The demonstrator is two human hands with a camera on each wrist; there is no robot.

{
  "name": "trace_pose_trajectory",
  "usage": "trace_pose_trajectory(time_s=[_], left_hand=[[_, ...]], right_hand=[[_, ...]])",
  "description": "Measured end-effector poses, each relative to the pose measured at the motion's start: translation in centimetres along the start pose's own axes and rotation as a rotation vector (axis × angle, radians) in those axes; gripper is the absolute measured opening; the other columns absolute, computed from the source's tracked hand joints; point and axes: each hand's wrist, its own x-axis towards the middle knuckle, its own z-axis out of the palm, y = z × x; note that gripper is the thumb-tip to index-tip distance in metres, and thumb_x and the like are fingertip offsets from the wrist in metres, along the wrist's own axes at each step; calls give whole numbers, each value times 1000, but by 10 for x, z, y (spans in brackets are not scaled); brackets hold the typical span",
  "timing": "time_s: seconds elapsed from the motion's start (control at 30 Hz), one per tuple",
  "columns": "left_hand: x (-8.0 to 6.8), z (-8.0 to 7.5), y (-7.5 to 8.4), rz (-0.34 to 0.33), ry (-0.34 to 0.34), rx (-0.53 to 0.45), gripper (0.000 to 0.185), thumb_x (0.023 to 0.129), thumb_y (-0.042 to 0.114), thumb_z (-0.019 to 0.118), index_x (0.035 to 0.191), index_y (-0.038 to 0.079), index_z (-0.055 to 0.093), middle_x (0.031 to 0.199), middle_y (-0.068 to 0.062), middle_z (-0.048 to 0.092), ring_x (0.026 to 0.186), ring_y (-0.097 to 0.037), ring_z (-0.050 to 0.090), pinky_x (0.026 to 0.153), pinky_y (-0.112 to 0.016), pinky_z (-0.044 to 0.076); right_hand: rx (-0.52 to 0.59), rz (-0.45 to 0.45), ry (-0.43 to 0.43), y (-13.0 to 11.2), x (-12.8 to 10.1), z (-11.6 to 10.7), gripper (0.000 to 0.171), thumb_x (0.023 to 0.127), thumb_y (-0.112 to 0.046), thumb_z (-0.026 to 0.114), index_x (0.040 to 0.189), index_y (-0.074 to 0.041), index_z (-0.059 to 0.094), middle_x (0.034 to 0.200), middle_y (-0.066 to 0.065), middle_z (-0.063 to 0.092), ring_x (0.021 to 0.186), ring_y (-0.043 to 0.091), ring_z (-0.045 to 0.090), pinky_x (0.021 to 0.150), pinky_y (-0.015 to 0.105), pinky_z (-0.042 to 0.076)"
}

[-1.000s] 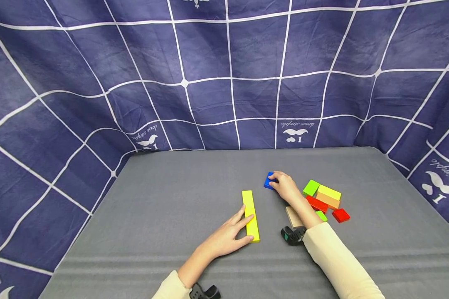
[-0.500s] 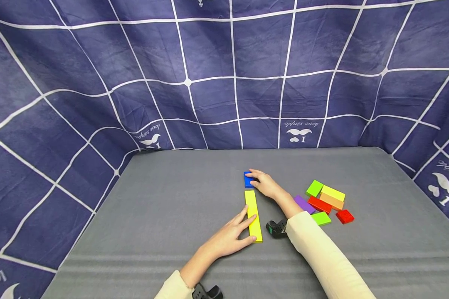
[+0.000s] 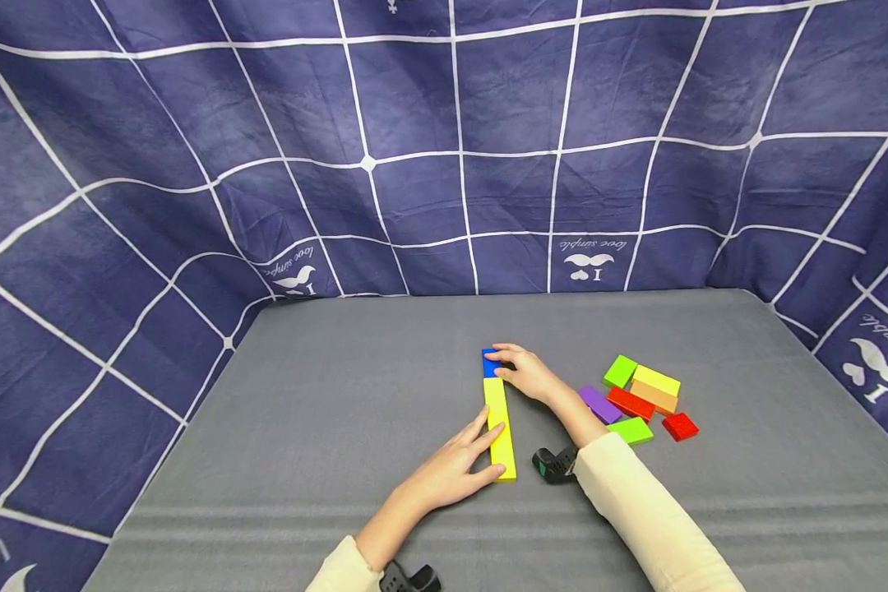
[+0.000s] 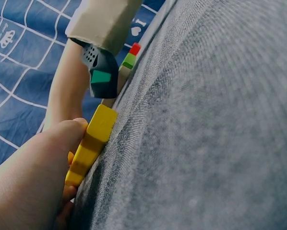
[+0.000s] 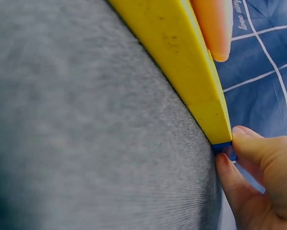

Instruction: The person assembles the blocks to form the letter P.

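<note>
A long yellow block [image 3: 496,400] lies lengthwise on the grey table in the head view. My left hand [image 3: 447,471] rests on it with spread, nearly straight fingers, the thumb at its near end. Beyond the far end is a small blue block [image 3: 489,363], in line with the yellow one. My right hand [image 3: 530,378] pinches this blue block between thumb and fingers, partly covering it. In the right wrist view the blue block [image 5: 222,147] sits right at the end of the yellow block [image 5: 182,62].
To the right lie several loose blocks: a purple one [image 3: 600,404], a red one [image 3: 631,404], an orange one [image 3: 654,396], a yellow one [image 3: 657,379], green ones [image 3: 620,371] and a small red one [image 3: 680,427]. A blue checked cloth [image 3: 414,197] hangs behind the table.
My right hand has slid the blue block left, then toward me, up to the yellow block's far end. The purple block has come into sight. My left hand stays on the yellow block.
</note>
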Motion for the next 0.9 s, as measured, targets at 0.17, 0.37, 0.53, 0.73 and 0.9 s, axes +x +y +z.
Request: trace_pose_trajectory(time_s=[0.17, 0.37, 0.53, 0.73, 0.9], left_hand=[[0, 1, -1, -3, -5, -8, 60, 91, 51, 39, 143, 23, 27, 154, 0, 7, 138, -21, 23, 107, -43, 31], [0, 2, 0, -12, -3, 4, 65, 90, 55, 38, 143, 21, 25, 154, -1, 7, 138, -22, 24, 107, -42, 31], [-1, 2, 4, -30, -9, 24, 65, 90, 54, 39, 143, 20, 25, 154, -2, 9, 137, -23, 25, 107, -43, 31], [-1, 4, 4, -39, 9, 28, 64, 91, 52, 38, 144, 18, 24, 154, -2, 9, 137, -24, 27, 106, -42, 32], [-1, 6, 6, -37, 21, 29, 66, 90, 53, 39, 144, 18, 23, 154, -3, 8, 137, -23, 26, 106, -43, 32]], right_hand=[[12, 38, 10, -1, -9, 1, 35, 90, -10, 53, 123, -3, 55, 135, 18, 44, 128, 37, 37, 103, 51, 32], [29, 43, 54, -4, -24, 5, 35, 88, -9, 55, 122, -2, 56, 134, 19, 45, 124, 36, 43, 100, 51, 35], [59, 51, 77, -5, -31, 10, 35, 87, -9, 57, 121, -4, 57, 134, 17, 45, 124, 34, 44, 101, 49, 36], [76, 26, 51, -8, -34, 11, 35, 88, -11, 56, 122, -3, 56, 134, 17, 45, 125, 35, 42, 100, 50, 36], [86, 0, 2, -8, -38, 13, 38, 88, -12, 55, 125, -2, 53, 137, 17, 42, 125, 33, 43, 95, 43, 43]])
